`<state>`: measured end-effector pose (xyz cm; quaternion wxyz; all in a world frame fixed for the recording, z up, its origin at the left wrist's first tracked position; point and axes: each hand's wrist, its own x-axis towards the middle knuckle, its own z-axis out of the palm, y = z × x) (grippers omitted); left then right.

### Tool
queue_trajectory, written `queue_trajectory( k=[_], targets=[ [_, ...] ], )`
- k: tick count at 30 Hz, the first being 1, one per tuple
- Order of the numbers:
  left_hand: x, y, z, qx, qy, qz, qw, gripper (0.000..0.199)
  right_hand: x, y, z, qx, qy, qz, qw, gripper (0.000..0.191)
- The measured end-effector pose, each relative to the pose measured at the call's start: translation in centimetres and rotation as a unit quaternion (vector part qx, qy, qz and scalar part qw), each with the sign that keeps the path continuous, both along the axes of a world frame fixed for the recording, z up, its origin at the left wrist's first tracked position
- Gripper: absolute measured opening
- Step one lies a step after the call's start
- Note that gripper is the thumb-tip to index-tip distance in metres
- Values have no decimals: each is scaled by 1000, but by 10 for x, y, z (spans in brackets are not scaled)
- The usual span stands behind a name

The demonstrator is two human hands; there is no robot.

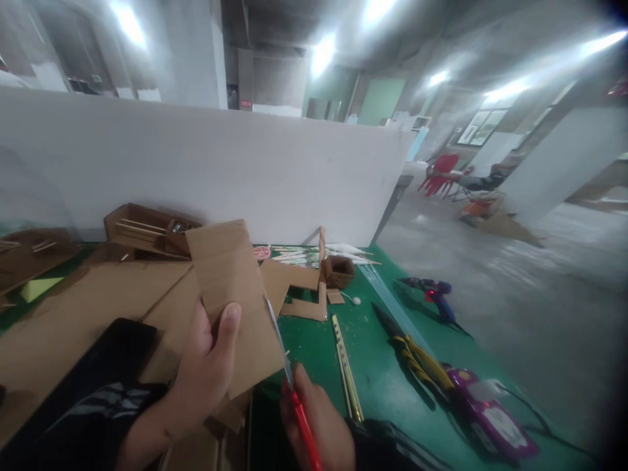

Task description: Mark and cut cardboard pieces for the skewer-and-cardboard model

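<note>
Right hand (318, 425) grips a red-handled craft knife (289, 379) against the cardboard piece (235, 294).
Left hand (206, 366) pinches that piece over the green mat (377, 379); its thumb (226, 333) sits near the blade, so a slip could cut it.

green table (377, 386), cardboard sheets (63, 314), ruler (346, 366), glue gun (434, 294)

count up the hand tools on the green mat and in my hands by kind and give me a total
Scissors with red handles, in the right hand, at the cardboard piece the left hand holds: 1
Blue glue gun: 1
Ruler: 1
Purple tool, kind unclear: 1
Total: 4
</note>
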<state>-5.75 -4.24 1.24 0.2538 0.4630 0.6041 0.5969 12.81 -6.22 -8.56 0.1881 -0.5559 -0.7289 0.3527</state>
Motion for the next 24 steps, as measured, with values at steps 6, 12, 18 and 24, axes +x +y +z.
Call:
queue_trajectory(
  k=[6, 12, 18, 24],
  targets=[
    [-2, 2, 1, 26, 9, 1, 1000, 43, 4, 1, 10, 7, 12, 38, 999, 14],
    [1, 1, 1, 17, -11, 3, 1000, 45, 5, 3, 13, 2, 6, 45, 999, 9],
    [-2, 2, 0, 18, -1, 6, 1000, 46, 8, 3, 12, 30, 32, 57, 997, 12],
    [0, 2, 2, 7, -50, -2, 999, 44, 3, 0, 23, 71, 2, 40, 997, 10]
  ],
)
